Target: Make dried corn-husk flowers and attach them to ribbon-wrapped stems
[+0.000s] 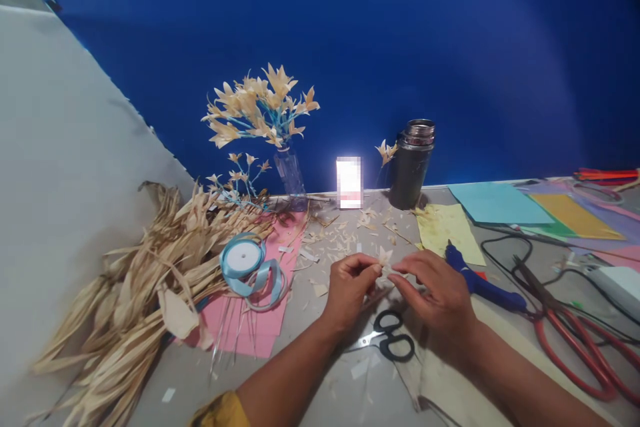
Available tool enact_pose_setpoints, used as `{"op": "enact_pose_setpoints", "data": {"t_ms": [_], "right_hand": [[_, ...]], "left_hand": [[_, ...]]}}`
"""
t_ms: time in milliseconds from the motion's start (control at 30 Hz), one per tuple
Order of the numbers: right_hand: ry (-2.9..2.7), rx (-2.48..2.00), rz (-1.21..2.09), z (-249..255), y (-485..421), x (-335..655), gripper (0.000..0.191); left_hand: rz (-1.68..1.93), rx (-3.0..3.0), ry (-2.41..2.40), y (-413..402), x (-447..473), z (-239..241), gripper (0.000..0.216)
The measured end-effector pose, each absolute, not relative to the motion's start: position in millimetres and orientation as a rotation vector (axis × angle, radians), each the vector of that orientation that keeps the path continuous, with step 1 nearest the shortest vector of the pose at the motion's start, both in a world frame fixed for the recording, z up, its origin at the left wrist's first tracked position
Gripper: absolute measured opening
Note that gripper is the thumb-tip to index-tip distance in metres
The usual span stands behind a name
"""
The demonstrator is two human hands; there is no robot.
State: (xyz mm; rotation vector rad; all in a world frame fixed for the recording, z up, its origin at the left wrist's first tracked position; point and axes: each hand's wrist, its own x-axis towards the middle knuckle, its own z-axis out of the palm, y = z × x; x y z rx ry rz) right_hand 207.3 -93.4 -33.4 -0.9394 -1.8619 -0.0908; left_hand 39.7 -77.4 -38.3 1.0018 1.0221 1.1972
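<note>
Between my two hands is a small pale flower [385, 256] that looks made of dried husk. My left hand [354, 283] is closed, pinching the flower's base between thumb and forefinger. My right hand [437, 287] meets it from the other side, its thumb and fingertips drawn together at the flower's lower edge. Exactly how the right fingertips grip is hard to see. Black-handled scissors [395, 345] lie on the table just below the hands.
Left are dried husks [135, 280], a blue ribbon roll [243, 257] and pink paper [280, 307]. Behind stand a vase [290, 177] of husk flowers, a bright blurred rectangle [349, 183] and a dark flask [413, 167]. Right lie a blue glue gun [480, 287] and red-handled shears [575, 347].
</note>
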Motion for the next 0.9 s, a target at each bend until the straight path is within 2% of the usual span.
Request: {"op": "enact_pose_setpoints", "data": {"t_ms": [533,733,900], "right_hand": [[-1.91,-0.987,-0.077,-34.4,-98.6,205.9,0.013],[-2.006,-0.968,-0.201,-34.7,-100.3,206.7,0.013],[-1.998,-0.895,-0.191,-31.4,-99.3,206.9,0.012]], "left_hand": [[1.136,1.051,1.029,-86.1,43.4,-31.7,0.017],[1.157,1.143,1.102,-87.0,44.0,-34.8,0.006],[1.13,1.047,1.046,-87.2,46.4,-35.5,0.014]]}}
